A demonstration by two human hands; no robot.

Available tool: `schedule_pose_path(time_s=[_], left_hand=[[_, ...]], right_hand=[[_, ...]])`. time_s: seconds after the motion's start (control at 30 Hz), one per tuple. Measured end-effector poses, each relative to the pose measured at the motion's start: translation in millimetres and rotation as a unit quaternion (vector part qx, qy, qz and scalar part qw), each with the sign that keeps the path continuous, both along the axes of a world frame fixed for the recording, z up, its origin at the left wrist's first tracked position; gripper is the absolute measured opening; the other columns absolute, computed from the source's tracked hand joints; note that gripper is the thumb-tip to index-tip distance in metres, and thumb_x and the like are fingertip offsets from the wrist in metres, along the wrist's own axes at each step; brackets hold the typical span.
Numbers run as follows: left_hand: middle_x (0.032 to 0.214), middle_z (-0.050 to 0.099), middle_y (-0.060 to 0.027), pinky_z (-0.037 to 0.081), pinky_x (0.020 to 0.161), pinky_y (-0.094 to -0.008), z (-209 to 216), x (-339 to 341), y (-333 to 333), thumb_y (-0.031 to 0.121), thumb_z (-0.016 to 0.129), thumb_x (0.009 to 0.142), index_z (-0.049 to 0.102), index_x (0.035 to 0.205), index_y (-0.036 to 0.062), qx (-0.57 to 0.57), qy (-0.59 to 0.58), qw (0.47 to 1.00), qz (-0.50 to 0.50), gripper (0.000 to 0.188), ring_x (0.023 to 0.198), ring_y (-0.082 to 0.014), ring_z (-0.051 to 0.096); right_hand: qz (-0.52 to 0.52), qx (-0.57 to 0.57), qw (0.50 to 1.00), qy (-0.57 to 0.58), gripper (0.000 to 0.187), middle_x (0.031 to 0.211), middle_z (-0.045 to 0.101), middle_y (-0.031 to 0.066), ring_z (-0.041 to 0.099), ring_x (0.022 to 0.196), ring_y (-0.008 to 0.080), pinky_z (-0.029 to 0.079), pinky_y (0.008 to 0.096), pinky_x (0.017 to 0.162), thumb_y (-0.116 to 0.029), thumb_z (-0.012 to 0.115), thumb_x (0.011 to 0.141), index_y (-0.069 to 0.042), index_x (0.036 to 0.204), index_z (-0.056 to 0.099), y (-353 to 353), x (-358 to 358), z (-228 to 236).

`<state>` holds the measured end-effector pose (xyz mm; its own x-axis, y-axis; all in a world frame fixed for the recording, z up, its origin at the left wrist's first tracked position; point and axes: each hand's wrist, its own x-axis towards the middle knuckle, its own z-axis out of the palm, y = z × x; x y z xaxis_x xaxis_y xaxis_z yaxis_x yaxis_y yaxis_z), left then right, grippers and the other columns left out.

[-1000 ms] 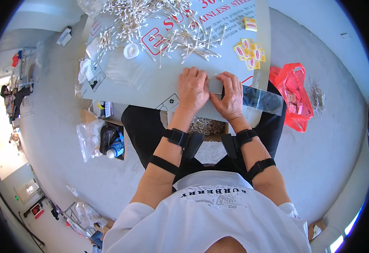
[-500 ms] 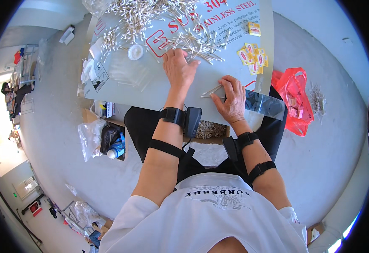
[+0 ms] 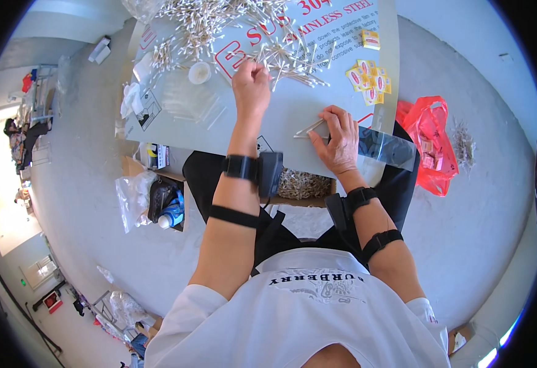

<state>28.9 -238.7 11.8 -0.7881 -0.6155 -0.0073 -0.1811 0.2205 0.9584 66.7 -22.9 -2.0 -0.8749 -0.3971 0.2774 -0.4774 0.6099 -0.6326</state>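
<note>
White-tipped cotton swabs (image 3: pixel 296 64) lie loosely spread at the middle of the sheet-covered tabletop. At their left edge is my left hand (image 3: pixel 251 89), its fingers curled into a pinch on a swab; the fingers partly hide it. Farther right and nearer to me, my right hand (image 3: pixel 341 144) rests on the tabletop. A few cotton swabs (image 3: pixel 308 129) stick out leftward from between its thumb and fingers. To the left of my left hand stands a small round white tub (image 3: pixel 199 73), with clear plastic sleeves (image 3: pixel 190 104) lying near it.
A large swab heap (image 3: pixel 198 27) covers the far left of the table. Yellow-and-white labels (image 3: pixel 370 81) lie at the right, near a small yellow box (image 3: pixel 371 39). A red plastic bag (image 3: pixel 431 165) sits beyond the right edge. Below is a box of swabs (image 3: pixel 305 185).
My left hand has drawn its spread fingers together into a pinch and shifted slightly left and away from me. My right hand has stayed nearly in place with its swabs.
</note>
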Motion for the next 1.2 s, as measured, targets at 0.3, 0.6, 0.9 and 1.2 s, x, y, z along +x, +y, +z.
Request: schedule_pose_path(time_s=[0.3,0.6,0.9,1.2], left_hand=[[0.069,0.058,0.0020,0.044,0.060,-0.0253,15,103,14,0.008,0.068,0.083,0.062,0.082,0.0012,-0.001,-0.198,0.879,-0.433,0.009,0.065,-0.0054,0.052],[0.088,0.061,-0.0124,0.048,0.078,-0.0423,4,9,16,0.016,0.078,0.074,0.063,0.090,0.0032,-0.434,-0.017,0.898,-0.074,0.026,0.086,-0.0314,0.059],[0.091,0.065,-0.0198,0.049,0.081,-0.0448,9,-19,4,0.019,0.064,0.084,0.067,0.088,0.0008,-0.297,-0.260,0.904,-0.165,0.019,0.092,-0.0375,0.062],[0.073,0.064,-0.0148,0.048,0.064,-0.0408,4,24,29,0.017,0.074,0.077,0.063,0.079,0.0002,-0.270,-0.174,0.907,-0.271,0.020,0.071,-0.0321,0.064]], right_hand=[[-0.005,-0.002,1.000,0.009,0.041,0.113,0.055,0.0076,0.052,0.104,0.0289,0.041,0.0413,0.087,-0.023,0.075,0.071,-0.007,0.106,0.060,4,0,-5],[-0.009,-0.008,1.000,-0.003,0.038,0.111,0.055,0.0079,0.053,0.103,0.0290,0.041,0.0413,0.087,-0.022,0.075,0.070,-0.007,0.102,0.060,1,1,-1],[-0.005,-0.011,1.000,-0.001,0.036,0.111,0.055,0.0074,0.053,0.104,0.0286,0.041,0.0415,0.088,-0.020,0.075,0.071,-0.007,0.102,0.060,1,0,-1],[-0.009,-0.021,1.000,-0.002,0.038,0.112,0.056,0.0085,0.053,0.104,0.0298,0.040,0.0423,0.089,-0.022,0.075,0.072,-0.007,0.103,0.059,2,0,-5]])
